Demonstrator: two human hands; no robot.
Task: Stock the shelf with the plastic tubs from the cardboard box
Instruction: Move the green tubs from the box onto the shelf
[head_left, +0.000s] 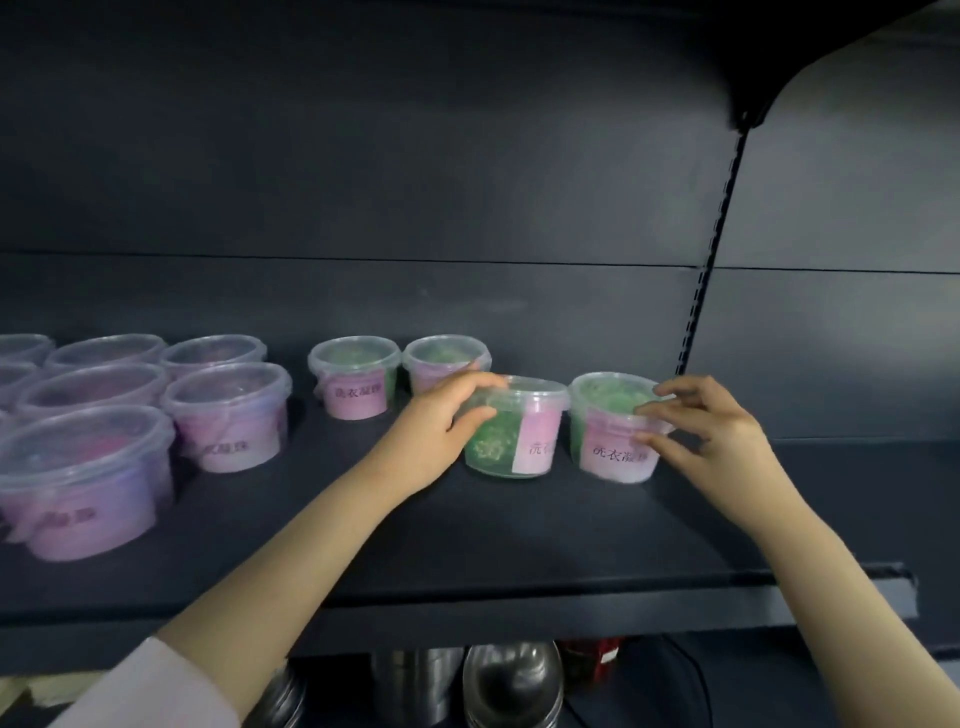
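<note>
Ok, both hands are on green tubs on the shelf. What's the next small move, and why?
Probably turn the left tub with the left hand until its pink label faces front: it is angled off to the right, while the right tub, in the right hand, shows its label forward.

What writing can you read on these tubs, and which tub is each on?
"洗衣凝珠": pink label, back green tub.
"洗衣凝珠": label, right green tub, held by the right hand.
"洗", rest turned away: middle green tub, held by the left hand.
"凝珠", partial and blurred: purple tub.
Front purple tub: too blurred.
</note>
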